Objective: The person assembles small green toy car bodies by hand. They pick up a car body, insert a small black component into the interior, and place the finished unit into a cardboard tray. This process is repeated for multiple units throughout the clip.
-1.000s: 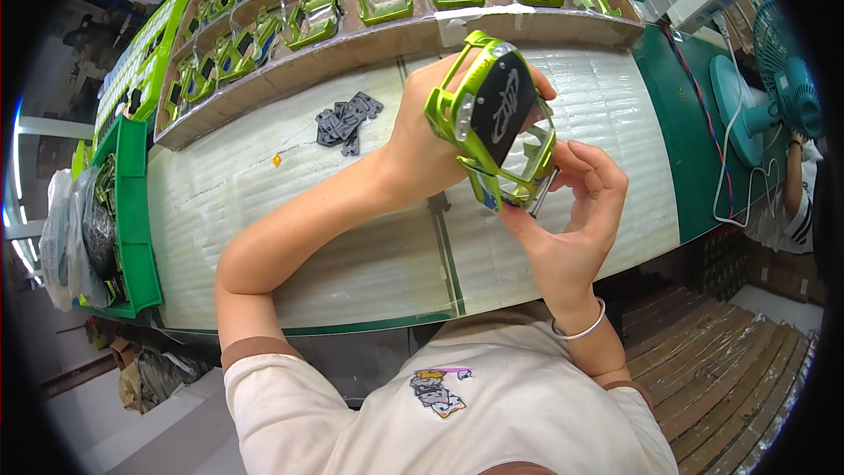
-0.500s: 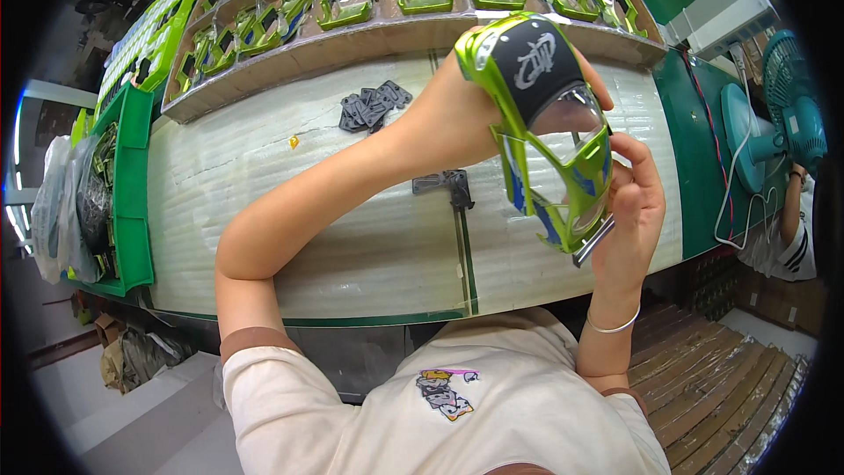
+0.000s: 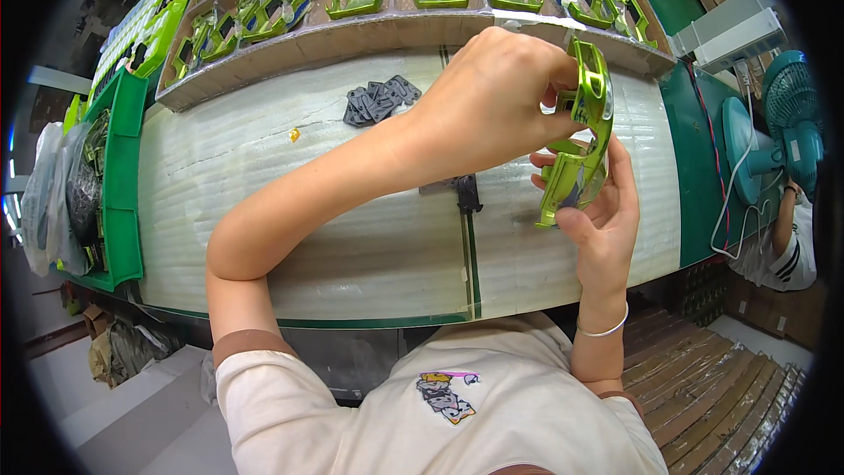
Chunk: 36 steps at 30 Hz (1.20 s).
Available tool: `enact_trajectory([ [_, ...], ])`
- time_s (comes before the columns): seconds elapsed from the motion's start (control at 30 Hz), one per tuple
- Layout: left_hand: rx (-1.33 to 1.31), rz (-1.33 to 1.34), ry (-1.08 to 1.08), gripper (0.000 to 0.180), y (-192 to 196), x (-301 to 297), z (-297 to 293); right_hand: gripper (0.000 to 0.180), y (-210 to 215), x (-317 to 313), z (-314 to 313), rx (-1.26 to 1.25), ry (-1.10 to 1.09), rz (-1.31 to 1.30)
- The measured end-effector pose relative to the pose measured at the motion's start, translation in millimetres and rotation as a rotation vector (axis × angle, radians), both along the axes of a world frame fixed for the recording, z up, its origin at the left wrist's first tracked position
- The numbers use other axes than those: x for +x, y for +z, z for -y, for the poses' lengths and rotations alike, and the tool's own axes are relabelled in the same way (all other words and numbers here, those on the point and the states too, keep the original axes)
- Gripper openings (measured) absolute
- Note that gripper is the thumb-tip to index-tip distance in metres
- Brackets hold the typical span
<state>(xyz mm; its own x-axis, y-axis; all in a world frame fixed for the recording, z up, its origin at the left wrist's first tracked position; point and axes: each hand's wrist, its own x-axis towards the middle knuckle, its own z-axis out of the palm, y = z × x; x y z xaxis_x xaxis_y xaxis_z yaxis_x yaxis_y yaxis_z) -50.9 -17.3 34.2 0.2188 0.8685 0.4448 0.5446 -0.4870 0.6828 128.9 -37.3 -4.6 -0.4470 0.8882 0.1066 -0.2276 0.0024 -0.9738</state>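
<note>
A lime-green plastic toy car body shell (image 3: 576,171) is turned edge-on above the right half of the table. My left hand (image 3: 510,92) pinches its upper part between thumb and fingers. From below, my right hand (image 3: 607,220) supports the lower part, thumb in front and fingers behind. The shell's dark roof panel is turned out of sight. Behind my left forearm lies a pile of dark grey plastic pieces (image 3: 380,101). A single black part (image 3: 468,195) rests on the table near my left wrist.
A divided cardboard tray (image 3: 352,40) of similar green shells spans the far side. At left stands a green crate (image 3: 127,185) beside plastic bags (image 3: 48,202). A teal fan (image 3: 796,114) and a cable are at right, near another person's sleeve (image 3: 798,251). A small orange bit (image 3: 294,135) lies on the table.
The shell has turned from showing its dark roof and clear window to an edge-on pose. My left hand has re-gripped its edge. The metal rod at my right hand is out of sight now.
</note>
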Motion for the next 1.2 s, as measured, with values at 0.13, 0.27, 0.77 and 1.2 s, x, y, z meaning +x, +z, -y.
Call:
enact_trajectory([
  [0.13,0.106,0.005,0.012,0.021,-7.8,3.9,0.7,0.086,-2.3,1.1,1.0,0.063,-0.029,0.052],
  [0.27,0.347,-0.132,0.046,0.028,-17.6,7.7,3.9,0.087,5.1,-1.2,2.3,0.138,-0.066,0.176],
  [0.77,-0.499,-0.521,-0.552,0.023,4.6,-32.9,5.3,0.078,-1.5,11.2,-2.9,-0.151,-0.005,-0.475],
  [1.2,-0.091,-0.291,-0.029,0.017,-1.0,-18.8,-6.1,0.067,3.9,13.8,-7.5,-0.153,-0.065,-0.555],
])
